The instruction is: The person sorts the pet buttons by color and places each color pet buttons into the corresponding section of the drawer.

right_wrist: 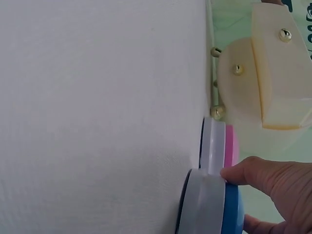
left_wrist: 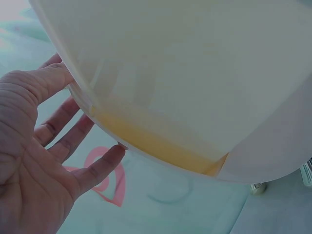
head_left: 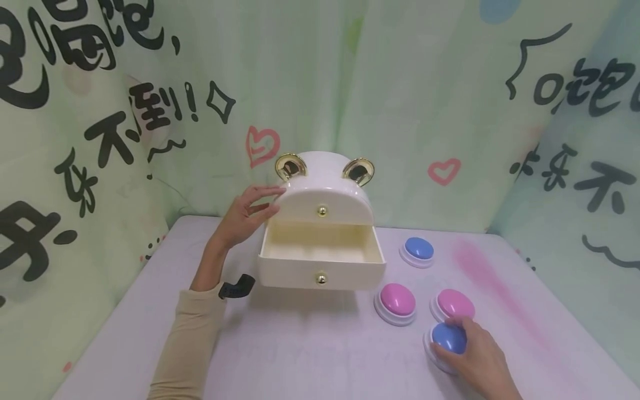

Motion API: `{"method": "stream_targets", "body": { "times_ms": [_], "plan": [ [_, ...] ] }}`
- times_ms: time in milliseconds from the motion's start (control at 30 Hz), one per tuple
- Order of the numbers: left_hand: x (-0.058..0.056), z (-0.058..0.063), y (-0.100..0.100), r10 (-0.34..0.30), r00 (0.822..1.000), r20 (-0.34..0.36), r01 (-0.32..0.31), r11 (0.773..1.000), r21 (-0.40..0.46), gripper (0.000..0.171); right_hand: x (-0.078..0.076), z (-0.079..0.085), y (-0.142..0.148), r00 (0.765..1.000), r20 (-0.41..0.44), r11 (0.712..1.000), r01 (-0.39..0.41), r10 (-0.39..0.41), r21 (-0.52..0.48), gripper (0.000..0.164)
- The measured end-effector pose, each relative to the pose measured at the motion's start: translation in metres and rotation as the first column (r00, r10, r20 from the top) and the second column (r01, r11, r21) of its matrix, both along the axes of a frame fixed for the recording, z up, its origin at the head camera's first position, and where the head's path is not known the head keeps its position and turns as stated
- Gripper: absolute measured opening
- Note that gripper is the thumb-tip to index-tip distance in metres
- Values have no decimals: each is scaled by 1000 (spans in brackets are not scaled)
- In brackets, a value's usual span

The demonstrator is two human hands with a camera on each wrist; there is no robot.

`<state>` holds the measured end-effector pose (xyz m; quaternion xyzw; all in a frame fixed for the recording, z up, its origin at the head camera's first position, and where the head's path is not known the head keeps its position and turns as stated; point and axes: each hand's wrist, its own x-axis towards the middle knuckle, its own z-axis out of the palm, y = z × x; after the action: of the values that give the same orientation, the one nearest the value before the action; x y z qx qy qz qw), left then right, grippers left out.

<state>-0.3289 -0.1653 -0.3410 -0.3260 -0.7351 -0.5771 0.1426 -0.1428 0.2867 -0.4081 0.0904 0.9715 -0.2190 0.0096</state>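
Note:
A white two-drawer box [head_left: 325, 166] with gold ring-shaped eyes on top stands at the back of the table, its lower drawer [head_left: 321, 273] pulled out and bare inside. My left hand [head_left: 245, 216] touches the box's left side with fingers spread and mostly straight. In the left wrist view, fingertips of the left hand [left_wrist: 41, 141] meet the curved edge. At front right, my right hand [head_left: 477, 353] pinches a blue dome button [head_left: 448, 338] with a white base. Seen from the right wrist, the thumb of the right hand [right_wrist: 278, 195] lies on the blue button's rim [right_wrist: 202, 204].
One pink button [head_left: 455, 304] sits just behind the held blue one, another pink button [head_left: 397, 300] to its left. A second blue button [head_left: 419, 249] stands farther back, right of the box. Printed curtains [head_left: 400, 83] surround the white-covered table [head_left: 300, 355]. A black strap piece [head_left: 239, 286] projects at my left wrist.

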Motion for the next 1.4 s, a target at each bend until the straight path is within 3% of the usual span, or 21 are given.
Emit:
{"method": "stream_targets", "body": {
  "times_ms": [233, 667, 1000, 1400],
  "plan": [
    [1, 0, 0, 3, 1000, 1, -3, 1000, -11, 38, 2, 2, 1, 1000, -16, 1000, -4, 4, -15, 73],
    [0, 1, -2, 9, 1000, 14, -8, 1000, -21, 39, 2, 14, -11, 958, -286, 983, -58, 6, -176, 65],
    [0, 2, 0, 2, 1000, 6, -2, 1000, -18, 39, 1, 30, -21, 950, -298, 926, -24, -96, -376, 70],
    [-1, 1, -1, 7, 1000, -1, -7, 1000, -19, 39, -7, 51, -35, 905, -384, 849, -51, -183, -525, 62]
  ]
}}
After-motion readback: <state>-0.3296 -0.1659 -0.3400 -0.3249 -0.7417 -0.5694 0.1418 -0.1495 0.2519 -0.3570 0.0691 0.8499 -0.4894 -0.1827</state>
